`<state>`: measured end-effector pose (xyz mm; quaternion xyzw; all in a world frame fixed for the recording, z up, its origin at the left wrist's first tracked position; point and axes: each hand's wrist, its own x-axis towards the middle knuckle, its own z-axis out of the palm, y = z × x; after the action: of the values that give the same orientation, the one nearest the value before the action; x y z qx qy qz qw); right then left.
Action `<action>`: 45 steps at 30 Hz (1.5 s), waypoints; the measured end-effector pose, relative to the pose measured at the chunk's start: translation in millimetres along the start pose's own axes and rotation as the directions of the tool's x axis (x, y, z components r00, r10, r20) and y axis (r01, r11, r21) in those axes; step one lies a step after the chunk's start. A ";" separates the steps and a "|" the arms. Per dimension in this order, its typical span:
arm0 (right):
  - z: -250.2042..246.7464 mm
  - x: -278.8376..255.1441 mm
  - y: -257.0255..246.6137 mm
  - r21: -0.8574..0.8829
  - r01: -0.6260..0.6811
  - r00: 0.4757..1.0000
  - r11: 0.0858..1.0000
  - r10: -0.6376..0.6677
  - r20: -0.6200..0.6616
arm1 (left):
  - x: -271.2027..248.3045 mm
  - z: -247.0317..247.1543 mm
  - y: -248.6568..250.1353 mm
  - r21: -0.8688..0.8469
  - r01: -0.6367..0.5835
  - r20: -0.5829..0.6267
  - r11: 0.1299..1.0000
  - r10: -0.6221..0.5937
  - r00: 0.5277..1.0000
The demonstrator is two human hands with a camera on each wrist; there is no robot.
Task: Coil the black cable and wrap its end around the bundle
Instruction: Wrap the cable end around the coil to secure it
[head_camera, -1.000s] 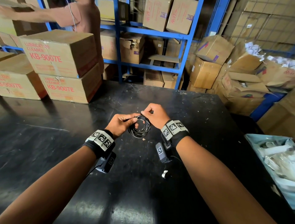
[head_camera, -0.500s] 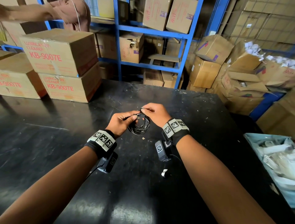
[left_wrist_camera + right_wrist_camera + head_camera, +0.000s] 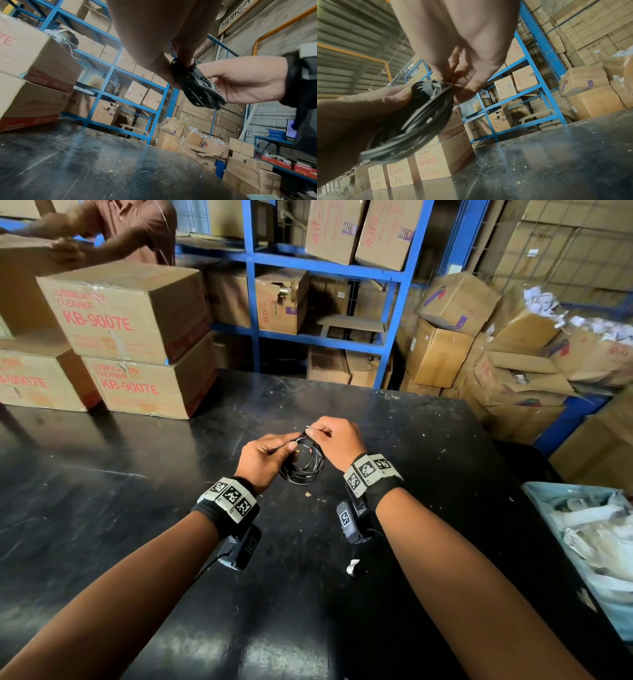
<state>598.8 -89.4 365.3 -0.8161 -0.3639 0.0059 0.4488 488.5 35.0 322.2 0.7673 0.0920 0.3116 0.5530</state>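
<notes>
A black cable (image 3: 303,463) is wound into a small round coil, held a little above the black table (image 3: 428,474). My left hand (image 3: 265,455) grips the coil's left side between thumb and fingers. My right hand (image 3: 337,440) pinches the cable's end at the top of the coil, where a few turns cross the bundle. In the left wrist view the coil (image 3: 197,86) hangs from my left fingers with the right hand (image 3: 240,82) beside it. In the right wrist view the coil (image 3: 409,125) sits in the left hand (image 3: 351,121), with my right fingertips (image 3: 464,92) at its top edge.
Stacked cardboard boxes (image 3: 126,337) stand on the table's far left, where another person (image 3: 113,231) handles a box. Blue shelving (image 3: 387,313) with cartons stands behind the table. Piled boxes (image 3: 513,364) sit on the right, and a light blue bin (image 3: 541,491) of white packets is at the right edge.
Both hands have stayed together over the coil, with the right fingers shifting slightly at its top. The person at the back left has bent down onto a box.
</notes>
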 end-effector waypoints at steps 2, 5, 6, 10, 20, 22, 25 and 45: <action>-1.1 1.6 1.0 0.025 0.007 1.000 1.000 -0.008 0.008 | 0.3 -0.8 1.7 -0.020 -0.003 -0.021 1.000 0.003 1.000; -0.6 3.9 1.9 0.028 -0.009 0.999 1.000 0.008 0.034 | -1.7 -0.3 4.0 -0.019 -0.035 -0.026 0.999 0.034 0.999; -0.8 3.8 0.8 0.027 -0.008 0.999 1.000 0.007 0.042 | -2.4 -0.2 3.7 -0.025 -0.038 -0.026 0.999 0.037 0.999; -3.3 2.1 -4.0 -0.033 0.018 0.999 0.999 -0.017 0.051 | -3.3 0.0 0.3 -0.071 -0.007 -0.022 0.997 0.006 1.000; -5.8 -3.9 -4.2 -0.044 0.033 0.999 0.998 -0.034 -0.005 | -0.5 -0.1 1.7 -0.077 0.036 0.069 0.996 -0.031 0.997; -8.0 -5.1 -2.5 -0.053 0.036 0.999 0.998 -0.034 0.038 | 0.4 -3.9 0.1 -0.024 0.013 0.070 1.000 -0.011 0.997; -8.1 -5.5 0.1 -0.044 0.030 0.999 0.999 -0.028 0.044 | 0.1 -7.3 -4.3 0.033 -0.009 0.089 0.999 0.006 0.996; -11.5 -15.3 10.9 0.139 -0.142 0.918 0.980 0.077 0.388 | 9.0 -1.4 1.9 -0.030 0.121 -0.054 0.992 -0.122 0.991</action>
<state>597.8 -110.6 359.2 -0.7787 -0.3960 0.2195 0.4344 494.4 39.8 327.6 0.7439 0.1499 0.2999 0.5781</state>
